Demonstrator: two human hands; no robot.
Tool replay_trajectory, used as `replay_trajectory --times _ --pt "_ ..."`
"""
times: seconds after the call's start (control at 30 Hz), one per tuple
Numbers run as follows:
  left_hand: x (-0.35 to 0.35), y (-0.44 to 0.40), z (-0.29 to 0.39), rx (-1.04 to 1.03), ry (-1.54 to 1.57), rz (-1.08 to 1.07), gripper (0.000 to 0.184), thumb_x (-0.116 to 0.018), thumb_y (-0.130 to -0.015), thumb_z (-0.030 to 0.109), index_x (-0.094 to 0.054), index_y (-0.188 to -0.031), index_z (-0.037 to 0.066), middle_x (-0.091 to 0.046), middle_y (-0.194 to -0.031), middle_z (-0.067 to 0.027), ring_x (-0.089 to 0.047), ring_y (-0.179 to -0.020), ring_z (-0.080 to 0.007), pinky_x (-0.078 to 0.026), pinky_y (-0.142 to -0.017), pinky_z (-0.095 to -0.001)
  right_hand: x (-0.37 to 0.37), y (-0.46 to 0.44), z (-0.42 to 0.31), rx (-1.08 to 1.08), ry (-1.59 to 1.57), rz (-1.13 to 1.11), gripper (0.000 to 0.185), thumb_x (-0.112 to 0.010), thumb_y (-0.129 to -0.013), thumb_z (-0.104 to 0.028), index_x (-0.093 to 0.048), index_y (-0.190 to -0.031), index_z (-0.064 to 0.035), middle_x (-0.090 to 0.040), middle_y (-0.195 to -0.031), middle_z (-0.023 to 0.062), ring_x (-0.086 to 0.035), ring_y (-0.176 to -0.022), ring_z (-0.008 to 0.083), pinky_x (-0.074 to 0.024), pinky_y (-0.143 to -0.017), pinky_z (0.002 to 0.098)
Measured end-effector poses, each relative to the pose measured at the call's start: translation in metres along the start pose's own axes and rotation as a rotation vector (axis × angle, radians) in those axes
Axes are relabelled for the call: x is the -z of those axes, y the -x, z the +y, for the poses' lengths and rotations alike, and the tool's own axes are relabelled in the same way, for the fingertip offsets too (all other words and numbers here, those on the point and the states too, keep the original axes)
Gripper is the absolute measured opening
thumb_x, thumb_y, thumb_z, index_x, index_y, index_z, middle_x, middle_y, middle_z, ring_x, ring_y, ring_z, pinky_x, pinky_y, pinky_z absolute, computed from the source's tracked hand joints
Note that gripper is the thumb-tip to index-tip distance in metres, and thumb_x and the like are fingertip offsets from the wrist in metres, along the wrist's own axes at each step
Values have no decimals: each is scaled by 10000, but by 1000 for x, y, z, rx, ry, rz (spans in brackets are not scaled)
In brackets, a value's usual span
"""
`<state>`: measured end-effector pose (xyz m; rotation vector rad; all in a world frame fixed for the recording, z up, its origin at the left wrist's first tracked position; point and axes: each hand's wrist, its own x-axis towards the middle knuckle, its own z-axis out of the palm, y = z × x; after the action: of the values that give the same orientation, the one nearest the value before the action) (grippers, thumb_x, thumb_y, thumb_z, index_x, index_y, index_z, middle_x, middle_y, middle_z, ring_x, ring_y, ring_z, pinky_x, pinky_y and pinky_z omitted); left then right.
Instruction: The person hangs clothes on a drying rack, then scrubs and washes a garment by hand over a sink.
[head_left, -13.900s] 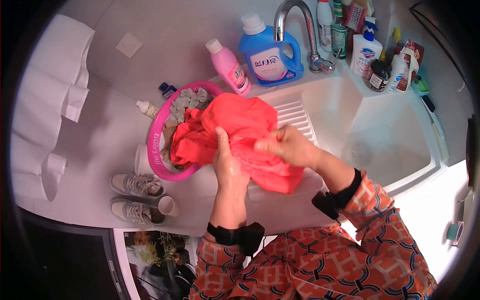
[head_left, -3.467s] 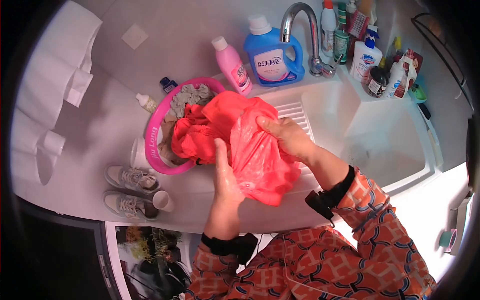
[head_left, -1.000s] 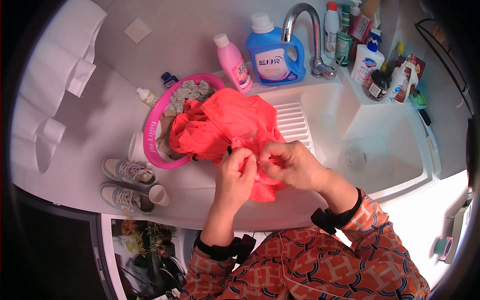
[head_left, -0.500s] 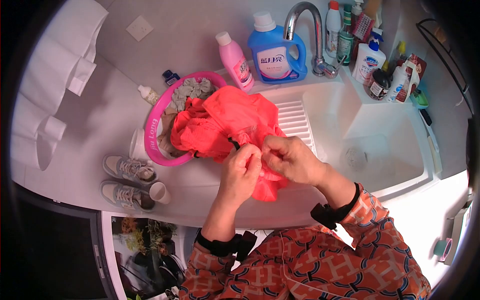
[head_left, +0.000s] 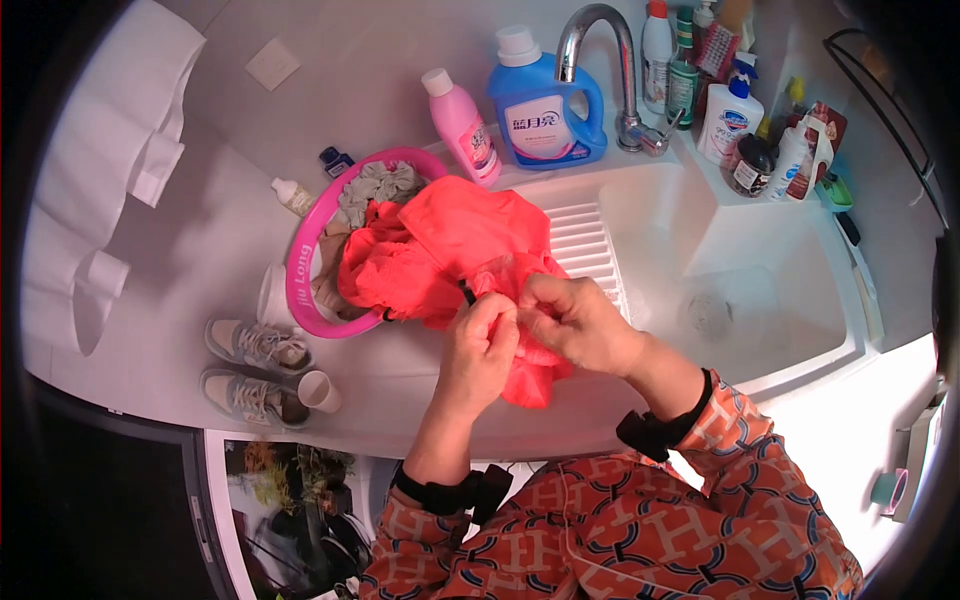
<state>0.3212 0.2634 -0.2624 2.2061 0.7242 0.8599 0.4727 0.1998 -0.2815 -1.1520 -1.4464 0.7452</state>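
A bright coral-red garment [head_left: 470, 235] lies bunched over the right rim of a pink basin [head_left: 300, 270] and hangs toward the counter's front. My left hand [head_left: 485, 345] is closed on part of it, thumb pressed against the fingers. Close beside it, my right hand [head_left: 580, 325] pinches the same cloth. The fingertips of both hands nearly meet, and the bit of fabric between them is mostly hidden. A short black strip shows on the garment just above my left hand. Grey and brown clothes [head_left: 380, 190] lie in the basin.
Right of the garment is a white sink [head_left: 660, 230] with a ribbed washboard [head_left: 580, 240] and a chrome faucet [head_left: 625, 90]. Behind stand a blue detergent jug [head_left: 545, 110] and a pink bottle [head_left: 465, 130]. Sneakers [head_left: 255, 345] and a paper cup [head_left: 318, 391] are at left; several bottles fill the right corner.
The whole view has shifted slightly. Both hands stay pinched on the garment in nearly the same place, with only small movement of the right fingers.
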Motion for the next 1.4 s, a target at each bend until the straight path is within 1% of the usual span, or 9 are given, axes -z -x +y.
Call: replay_trajectory --times 0.2,0.3,0.4,0.5,0.6,1.13,1.23,1.37,1.4 --pt "1 3 6 46 70 -38 52 -521 -825 13 -489 -787 -4 -498 -721 -140 -532 -650 -267 -418 -592 -353 2 -1 -4 -48 106 35 72 -556 -773 -9 -490 -796 -25 -532 -668 125 -521 -588 214 -430 -563 308" --pt "4 2 -5 13 -29 -35 45 -519 -825 16 -491 -795 -4 -502 -723 -141 -527 -650 -268 -418 -596 -355 -7 3 -1 94 -20 -3 51 -544 -813 -10 -495 -799 -17 -492 -651 76 -460 -607 116 -411 -560 271" --pt "-3 3 -1 -9 59 9 59 -514 -826 18 -479 -784 -5 -497 -719 -146 -520 -648 -279 -414 -596 -367 -1 -2 -1 -48 74 37 50 -542 -814 -12 -495 -797 -14 -499 -652 84 -462 -591 131 -410 -551 275" --pt "4 2 -5 43 -23 -20 52 -515 -832 26 -491 -795 -1 -507 -725 -147 -528 -663 -280 -420 -607 -363 -9 2 0 122 -15 5 46 -539 -812 -9 -494 -803 -14 -510 -657 86 -460 -586 141 -408 -549 279" --pt "-1 2 -2 15 43 -4 32 -513 -842 33 -512 -825 6 -521 -751 -150 -532 -668 -277 -431 -619 -354 -1 -4 -1 -15 91 60 65 -558 -765 -20 -495 -774 -31 -530 -653 135 -540 -576 280 -426 -538 336" --pt "10 8 -15 151 313 45 96 -498 -887 92 -535 -892 3 -520 -778 -48 -472 -714 -117 -403 -666 -270 11 -9 7 -171 -418 -75 119 -503 -908 -81 -514 -800 -33 -434 -713 -40 -378 -687 54 -364 -616 211" --pt "7 7 -12 164 271 67 88 -494 -885 87 -529 -875 6 -513 -764 -53 -468 -696 -130 -404 -654 -280 5 -2 -5 -53 -244 -43 105 -518 -871 -91 -502 -782 -37 -483 -664 20 -478 -620 115 -401 -582 270" --pt "5 6 -3 80 103 -10 82 -483 -881 76 -515 -846 9 -513 -755 -89 -482 -681 -173 -411 -639 -300 -6 -5 -6 159 202 29 87 -560 -761 -110 -502 -787 -50 -558 -697 168 -547 -643 386 -430 -544 439" --pt "6 5 4 51 72 -44 83 -480 -880 73 -511 -837 10 -513 -754 -99 -488 -680 -185 -414 -636 -306 -5 -4 -6 161 227 54 84 -557 -766 -112 -504 -789 -51 -561 -694 166 -551 -642 382 -430 -544 437"
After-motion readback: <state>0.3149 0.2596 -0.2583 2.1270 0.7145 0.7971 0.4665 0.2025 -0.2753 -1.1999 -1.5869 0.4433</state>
